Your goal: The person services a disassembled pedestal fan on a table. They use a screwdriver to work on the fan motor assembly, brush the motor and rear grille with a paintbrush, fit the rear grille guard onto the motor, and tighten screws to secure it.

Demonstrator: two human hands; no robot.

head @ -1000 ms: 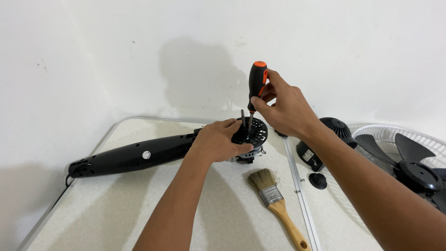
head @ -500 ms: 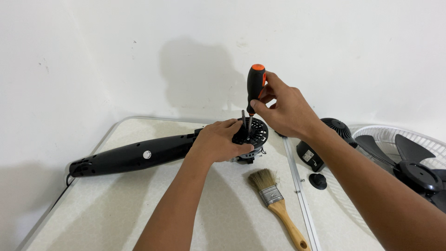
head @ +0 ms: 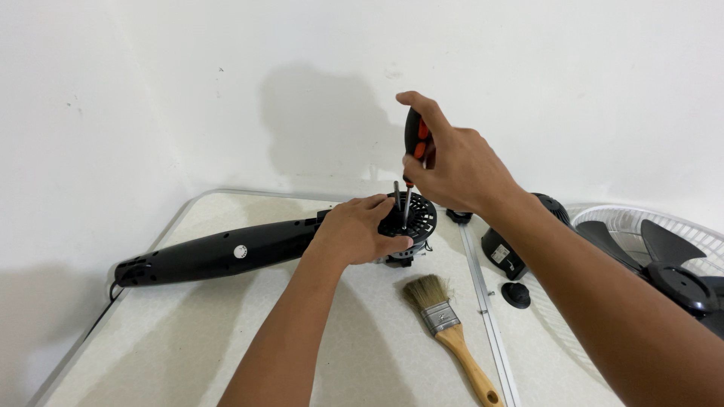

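slip risk: the screwdriver (head: 412, 162) stands near upright with its tip down in the vented motor housing (head: 408, 220); if the tip rides out of the screw head, it can jab the fingers (head: 381, 207) curled just beside it.
tilt risk: the housing rests on the table (head: 188, 332) at the end of the long black fan neck (head: 219, 252); uneven downward force can rock it.
loose part risk: the small black cap (head: 516, 295) lies near the table's metal seam and can roll.
left hand (head: 354, 235): closed around the housing, palm down, forearm reaching in from below.
right hand (head: 452, 162): clenched on the black-and-orange handle, wrist raised above the housing.
tip seating: probably on a screw; the contact is hidden.
paintbrush (head: 449, 335): lies apart, untouched.
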